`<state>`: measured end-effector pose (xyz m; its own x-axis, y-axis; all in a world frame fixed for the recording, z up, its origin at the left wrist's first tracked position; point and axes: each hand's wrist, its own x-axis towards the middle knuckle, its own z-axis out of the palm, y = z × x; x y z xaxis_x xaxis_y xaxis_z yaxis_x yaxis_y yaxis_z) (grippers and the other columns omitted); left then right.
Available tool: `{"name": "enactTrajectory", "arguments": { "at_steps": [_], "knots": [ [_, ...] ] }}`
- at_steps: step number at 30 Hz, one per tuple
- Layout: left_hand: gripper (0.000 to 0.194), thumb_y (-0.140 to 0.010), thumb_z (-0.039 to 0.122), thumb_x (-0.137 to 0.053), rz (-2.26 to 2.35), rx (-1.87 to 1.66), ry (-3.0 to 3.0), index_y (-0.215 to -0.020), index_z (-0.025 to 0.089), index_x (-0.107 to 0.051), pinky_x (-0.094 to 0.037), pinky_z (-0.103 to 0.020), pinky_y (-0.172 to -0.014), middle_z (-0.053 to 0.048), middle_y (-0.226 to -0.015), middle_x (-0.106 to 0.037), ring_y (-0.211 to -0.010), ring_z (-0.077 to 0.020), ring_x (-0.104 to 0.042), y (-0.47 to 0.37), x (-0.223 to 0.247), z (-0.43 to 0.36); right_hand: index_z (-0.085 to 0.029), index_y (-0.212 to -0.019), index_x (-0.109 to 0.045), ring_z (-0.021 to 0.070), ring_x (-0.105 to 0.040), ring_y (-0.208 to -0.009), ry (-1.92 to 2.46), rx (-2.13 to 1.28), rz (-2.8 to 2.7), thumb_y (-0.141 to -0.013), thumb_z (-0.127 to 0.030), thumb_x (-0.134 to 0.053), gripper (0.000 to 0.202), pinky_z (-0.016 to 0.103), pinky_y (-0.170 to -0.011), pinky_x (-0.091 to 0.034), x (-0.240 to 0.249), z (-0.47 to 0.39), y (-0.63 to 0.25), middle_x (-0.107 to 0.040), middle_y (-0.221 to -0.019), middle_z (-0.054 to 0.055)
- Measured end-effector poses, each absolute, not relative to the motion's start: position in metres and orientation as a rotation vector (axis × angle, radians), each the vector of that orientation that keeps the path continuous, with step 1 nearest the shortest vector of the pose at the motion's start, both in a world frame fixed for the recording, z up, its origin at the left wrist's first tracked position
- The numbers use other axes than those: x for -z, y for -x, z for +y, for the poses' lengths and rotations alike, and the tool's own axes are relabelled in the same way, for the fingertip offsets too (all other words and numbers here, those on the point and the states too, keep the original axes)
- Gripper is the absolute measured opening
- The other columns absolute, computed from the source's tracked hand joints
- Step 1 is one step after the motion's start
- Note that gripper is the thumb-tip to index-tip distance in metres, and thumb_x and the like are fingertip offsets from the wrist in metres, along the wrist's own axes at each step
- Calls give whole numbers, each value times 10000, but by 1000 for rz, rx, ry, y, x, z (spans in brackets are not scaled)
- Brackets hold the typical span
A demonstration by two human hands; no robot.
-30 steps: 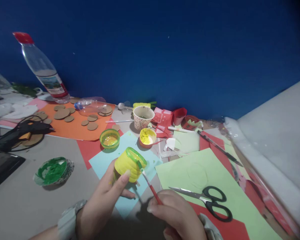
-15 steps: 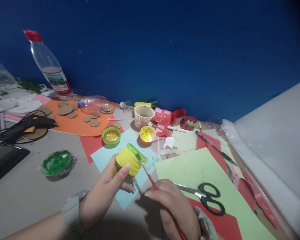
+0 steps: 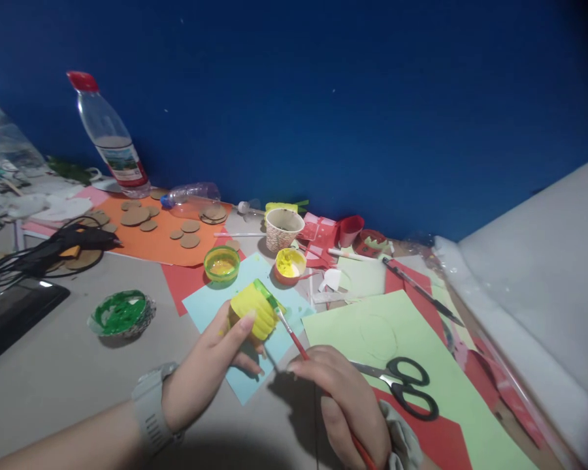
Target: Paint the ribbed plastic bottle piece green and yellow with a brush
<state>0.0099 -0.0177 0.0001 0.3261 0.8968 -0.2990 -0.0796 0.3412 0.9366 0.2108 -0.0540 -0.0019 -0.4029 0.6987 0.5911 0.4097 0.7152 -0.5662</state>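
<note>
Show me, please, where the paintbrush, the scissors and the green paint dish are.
paintbrush (image 3: 294, 337): head view, on its red handle.
scissors (image 3: 411, 391): head view, on the black handles.
green paint dish (image 3: 120, 313): head view, on the paint inside.

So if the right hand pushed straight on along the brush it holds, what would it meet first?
Most likely the yellow cup held by the left hand: the right hand aims its brush tip at the cup's green rim.
</note>
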Motion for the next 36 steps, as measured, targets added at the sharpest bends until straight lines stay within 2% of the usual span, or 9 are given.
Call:
{"name": "enactTrajectory", "arguments": {
  "at_steps": [14, 21, 27, 36],
  "knots": [
    [359, -930, 499, -443, 993, -818, -990, -1125, 204, -503, -593, -318, -642, -40, -1025, -555, -801, -155, -562, -11, 1, -16, -165, -1119, -560, 180, -597, -833, 853, -452, -2054, -988, -275, -307, 307, 284, -739, -514, 5, -55, -213, -645, -859, 70],
    [334, -935, 511, -421, 1014, -784, -964, -1053, 212, -513, -572, -325, -674, -8, -846, -549, -806, -167, -583, -7, 5, -17, -170, -1110, -559, 191, -606, -823, 855, -425, -2060, -984, -254, -303, 297, 309, -740, -524, 3, -56, -211, -649, -854, 71],
    [351, -929, 494, -447, 988, -818, -961, -1133, 214, -503, -579, -308, -635, -36, -1006, -550, -799, -155, -565, -9, 3, -17, -172, -1098, -565, 183, -606, -818, 867, -419, -2049, -978, -232, -312, 287, 299, -743, -521, 4, -56, -211, -652, -854, 67],
    [390, -930, 500, -430, 996, -804, -949, -1180, 204, -479, -584, -319, -633, -43, -1005, -537, -793, -162, -555, -8, 2, -16, -172, -1096, -567, 189, -610, -816, 876, -422, -2032, -972, -224, -323, 278, 300, -725, -525, 3, -55, -210, -647, -849, 69]
  ]
}}
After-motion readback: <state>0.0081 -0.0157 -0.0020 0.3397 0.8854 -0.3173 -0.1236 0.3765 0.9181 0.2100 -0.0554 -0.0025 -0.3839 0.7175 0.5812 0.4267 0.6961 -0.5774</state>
